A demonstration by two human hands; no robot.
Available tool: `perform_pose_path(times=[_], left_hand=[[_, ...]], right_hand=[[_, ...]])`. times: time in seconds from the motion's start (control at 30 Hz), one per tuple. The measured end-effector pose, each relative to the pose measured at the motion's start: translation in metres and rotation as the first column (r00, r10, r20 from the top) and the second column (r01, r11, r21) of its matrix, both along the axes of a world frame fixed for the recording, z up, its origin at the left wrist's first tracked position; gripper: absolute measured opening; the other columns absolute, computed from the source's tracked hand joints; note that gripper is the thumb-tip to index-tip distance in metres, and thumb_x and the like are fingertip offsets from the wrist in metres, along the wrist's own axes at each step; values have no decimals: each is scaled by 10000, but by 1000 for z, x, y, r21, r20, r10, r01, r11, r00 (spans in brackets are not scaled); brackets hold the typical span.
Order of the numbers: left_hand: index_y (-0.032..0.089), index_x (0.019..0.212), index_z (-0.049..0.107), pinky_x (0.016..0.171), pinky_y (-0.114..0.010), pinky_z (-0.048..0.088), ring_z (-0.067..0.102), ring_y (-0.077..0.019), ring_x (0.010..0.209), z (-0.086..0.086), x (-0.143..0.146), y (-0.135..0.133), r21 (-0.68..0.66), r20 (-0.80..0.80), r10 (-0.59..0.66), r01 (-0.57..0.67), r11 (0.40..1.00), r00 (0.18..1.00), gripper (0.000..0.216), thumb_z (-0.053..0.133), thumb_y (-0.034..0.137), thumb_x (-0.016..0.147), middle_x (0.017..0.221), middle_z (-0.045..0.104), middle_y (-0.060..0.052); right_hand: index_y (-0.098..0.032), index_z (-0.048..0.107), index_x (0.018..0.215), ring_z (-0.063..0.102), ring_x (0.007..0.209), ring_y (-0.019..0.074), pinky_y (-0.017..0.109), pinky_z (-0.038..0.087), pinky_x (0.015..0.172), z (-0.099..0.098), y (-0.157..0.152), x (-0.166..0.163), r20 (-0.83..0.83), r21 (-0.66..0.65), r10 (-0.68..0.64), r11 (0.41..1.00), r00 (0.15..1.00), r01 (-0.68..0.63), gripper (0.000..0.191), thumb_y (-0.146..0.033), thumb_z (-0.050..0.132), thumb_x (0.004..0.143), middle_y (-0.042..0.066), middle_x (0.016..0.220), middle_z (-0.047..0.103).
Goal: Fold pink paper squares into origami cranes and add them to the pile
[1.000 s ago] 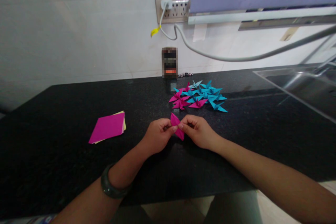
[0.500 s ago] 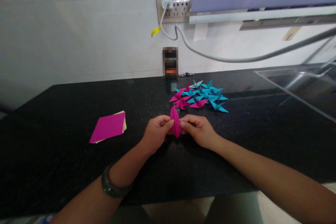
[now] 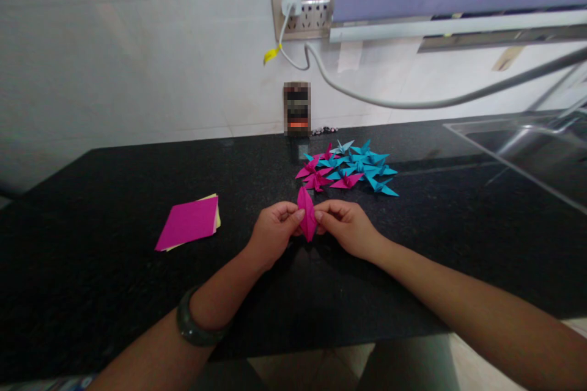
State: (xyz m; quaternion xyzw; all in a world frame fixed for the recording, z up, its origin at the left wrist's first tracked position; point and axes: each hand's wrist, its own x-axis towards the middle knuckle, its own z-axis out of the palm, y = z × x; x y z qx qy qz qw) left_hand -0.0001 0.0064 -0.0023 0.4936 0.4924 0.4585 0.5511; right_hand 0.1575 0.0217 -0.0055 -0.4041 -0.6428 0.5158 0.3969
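A partly folded magenta origami paper (image 3: pixel 306 214), long and pointed at both ends, is held just above the dark countertop. My left hand (image 3: pixel 275 229) pinches its left edge between thumb and fingers. On the opposite edge, my right hand (image 3: pixel 345 227) grips it the same way. Some fingertips are hidden behind the paper. Just beyond my hands lies a cluster of folded paper cranes, with magenta cranes (image 3: pixel 316 179) on the left and blue cranes (image 3: pixel 362 166) on the right. One pale blue crane (image 3: pixel 342 147) sits at the back.
Left of my hands lies a stack of square paper (image 3: pixel 189 222), magenta on top. A phone-like object (image 3: pixel 297 109), blurred out, leans against the wall. A sink (image 3: pixel 541 153) is set in the black countertop (image 3: pixel 114 293) at right. A cable (image 3: pixel 367 98) runs from the socket (image 3: pixel 307 17).
Almost nothing differs. Both hands keep their pinch on the magenta paper, and the view has shifted very slightly.
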Motion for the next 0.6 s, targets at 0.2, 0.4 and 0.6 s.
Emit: perform_pose_path(times=[0.2,0.4,0.6], left_hand=[[130,742,584,574,-260,479,596,-124,552,-1,-1,0,-36,36,-24,25,999,999,228,635,348,701,602,635,-5],[130,741,578,577,-257,475,593,-119,548,-2,-1,0,-58,59,-40,43,997,997,226,628,348,709,596,639,-10],[125,711,590,536,-212,446,564,-88,519,0,2,-2,-31,8,8,-8,999,1000,199,649,314,690,585,628,4]], right_hand=[[-139,637,797,575,564,89,246,494,594,-1,1,1,-175,-158,69,983,982,-97,241,-364,623,711,0,645,627],[-145,596,770,583,579,88,245,489,613,-4,3,0,-222,-178,96,974,970,-138,200,-336,616,716,-14,634,609],[-173,519,770,494,472,67,199,420,494,-12,4,-2,-138,-54,-50,998,989,43,99,-198,582,697,-66,546,517]])
